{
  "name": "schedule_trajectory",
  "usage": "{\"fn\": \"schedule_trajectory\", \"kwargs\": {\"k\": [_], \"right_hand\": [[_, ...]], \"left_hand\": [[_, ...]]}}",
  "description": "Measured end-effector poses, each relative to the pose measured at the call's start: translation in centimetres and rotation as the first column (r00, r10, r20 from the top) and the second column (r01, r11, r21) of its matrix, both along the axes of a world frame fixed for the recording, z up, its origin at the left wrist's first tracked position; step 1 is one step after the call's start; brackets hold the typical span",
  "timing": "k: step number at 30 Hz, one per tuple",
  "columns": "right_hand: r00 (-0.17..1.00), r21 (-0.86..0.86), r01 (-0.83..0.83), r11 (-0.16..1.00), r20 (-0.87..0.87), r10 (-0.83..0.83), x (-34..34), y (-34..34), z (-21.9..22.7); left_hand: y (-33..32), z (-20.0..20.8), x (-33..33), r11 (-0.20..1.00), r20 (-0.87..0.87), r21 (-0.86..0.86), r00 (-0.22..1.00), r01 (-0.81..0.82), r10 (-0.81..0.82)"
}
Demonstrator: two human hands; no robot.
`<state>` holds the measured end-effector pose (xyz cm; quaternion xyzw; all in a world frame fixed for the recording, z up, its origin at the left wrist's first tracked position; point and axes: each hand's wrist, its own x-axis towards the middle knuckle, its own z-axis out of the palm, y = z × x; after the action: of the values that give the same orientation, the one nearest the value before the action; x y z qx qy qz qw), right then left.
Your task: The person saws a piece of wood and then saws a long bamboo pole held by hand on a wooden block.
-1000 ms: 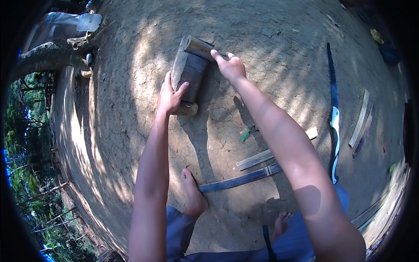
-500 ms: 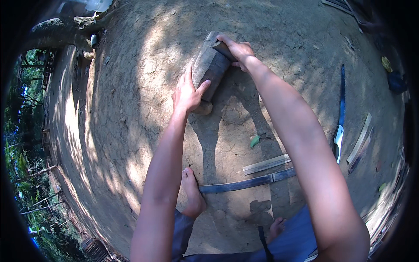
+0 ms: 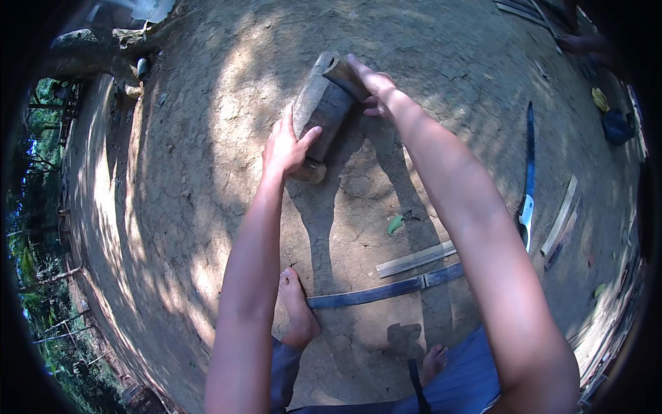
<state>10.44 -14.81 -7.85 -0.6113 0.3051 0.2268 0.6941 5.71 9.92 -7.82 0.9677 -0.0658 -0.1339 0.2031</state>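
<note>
A low, bench-like wooden piece [image 3: 329, 107] sits on the bare dirt ahead of me. Its upper face is pale and weathered, its side dark, and a short rounded block sticks out at each end. My left hand [image 3: 284, 146] grips the near part, fingers over the pale face and thumb on the dark side, just above the near block [image 3: 310, 171]. My right hand [image 3: 376, 86] holds the far rounded block [image 3: 347, 77], fingers along its outer end, some partly hidden underneath. Both arms are stretched forward.
A saw [image 3: 529, 159] with a white handle lies at right, next to thin wooden strips [image 3: 560, 214]. A long dark bamboo strip [image 3: 365, 297] and a pale slat [image 3: 412, 260] lie near my feet. A log [image 3: 83, 55] is at upper left, a dark bundle [image 3: 617, 127] at far right.
The far rounded block now tilts up with its end showing, and my right hand has shifted round to its outer side. My left hand keeps its hold; the whole view has drifted slightly.
</note>
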Motion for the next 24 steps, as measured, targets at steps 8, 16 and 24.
{"fn": "schedule_trajectory", "kwargs": {"k": [8, 16, 24], "right_hand": [[0.997, 0.099, 0.060, 0.993, -0.046, -0.056, 0.4, 0.2, 0.3], [0.976, 0.051, 0.218, 0.975, -0.020, -0.217, 2.0, 0.3, -3.9], [0.931, -0.456, 0.181, 0.871, 0.364, -0.002, -4.5, 0.2, -4.1]], "left_hand": [[0.9, -0.4, 0.6, 1.000, -0.007, -0.030, 1.000, 0.000, 0.000], [0.9, -0.4, 0.6, 0.999, 0.000, -0.052, 1.000, 0.013, -0.013], [0.3, -0.8, 1.1, 0.997, 0.013, -0.058, 0.998, 0.056, -0.056]]}}
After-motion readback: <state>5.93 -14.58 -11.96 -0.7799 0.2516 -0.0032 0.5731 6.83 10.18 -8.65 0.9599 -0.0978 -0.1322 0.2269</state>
